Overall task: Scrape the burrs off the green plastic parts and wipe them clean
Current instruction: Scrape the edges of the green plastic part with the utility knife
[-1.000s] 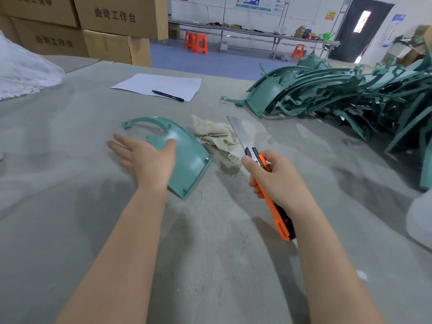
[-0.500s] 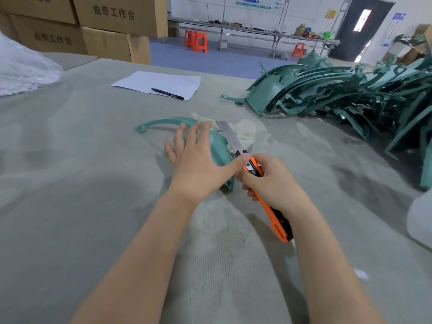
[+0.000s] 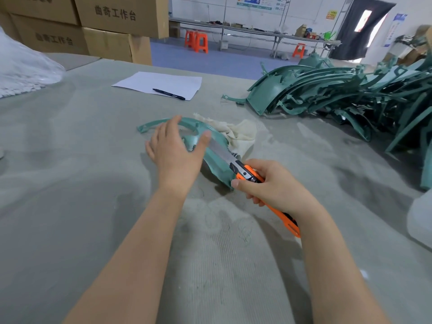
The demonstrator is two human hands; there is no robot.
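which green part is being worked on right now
The single green part lying by the cloth, under the left hand and the knife; the other parts sit untouched in the pile.

Even, bright indoor light falls from overhead, with daylight glaring white through the door window [image 3: 363, 20] at the far right. Soft, broad shadows lie on the tabletop [image 3: 70, 183] under both forearms. Wide-angle bending curves the boxes [image 3: 117, 17] at the top edge. The left hand [image 3: 174, 153] is slightly motion-blurred; the far room is soft.
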